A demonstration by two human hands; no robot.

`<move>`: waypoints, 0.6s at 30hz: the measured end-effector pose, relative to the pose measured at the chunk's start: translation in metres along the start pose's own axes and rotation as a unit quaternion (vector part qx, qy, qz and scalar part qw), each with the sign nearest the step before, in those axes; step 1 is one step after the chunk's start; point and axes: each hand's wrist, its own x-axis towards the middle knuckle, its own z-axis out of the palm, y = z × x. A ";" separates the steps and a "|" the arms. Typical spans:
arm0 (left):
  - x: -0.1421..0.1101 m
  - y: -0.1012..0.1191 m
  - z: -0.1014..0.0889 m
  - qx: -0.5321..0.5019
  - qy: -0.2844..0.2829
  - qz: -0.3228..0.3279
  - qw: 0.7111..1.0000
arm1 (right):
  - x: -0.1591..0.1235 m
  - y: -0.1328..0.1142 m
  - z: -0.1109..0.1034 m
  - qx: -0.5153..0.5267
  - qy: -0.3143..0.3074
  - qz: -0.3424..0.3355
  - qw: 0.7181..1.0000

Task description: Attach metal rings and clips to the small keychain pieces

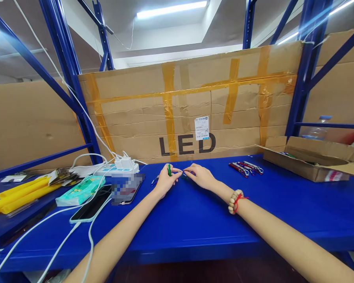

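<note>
My left hand point(165, 179) is closed around a slim green piece point(169, 169) whose kind I cannot make out; most of it is hidden by the fingers. A small metal clip-like end point(155, 181) shows at that hand's left side. Opposite it, my right hand point(201, 175) has its thumb and fingertips pinched together. The fingertips of both hands nearly meet above the blue table point(177, 224). Whatever lies between the right fingertips is too small to name. To the right rest several slim red and silver pieces point(246, 169) with metal clips.
An open cardboard box point(309, 171) stands at the right. On the left are a phone point(91, 204), a blurred-out device point(128, 188), a tissue pack point(79, 191), a power strip point(120, 169), white cables and yellow tubes point(26, 192). A cardboard panel point(129, 125) closes the back.
</note>
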 end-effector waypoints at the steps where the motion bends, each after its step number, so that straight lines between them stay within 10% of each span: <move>1: 0.000 0.000 0.000 0.011 0.011 0.011 1.000 | 0.000 -0.003 -0.001 0.023 0.024 0.001 0.999; 8: -0.001 0.002 -0.002 0.217 0.054 0.129 0.966 | 0.001 -0.020 -0.002 0.218 0.043 0.021 0.975; 18: -0.008 -0.003 0.004 0.130 0.020 0.079 0.988 | -0.002 -0.017 0.000 0.264 0.002 0.046 0.963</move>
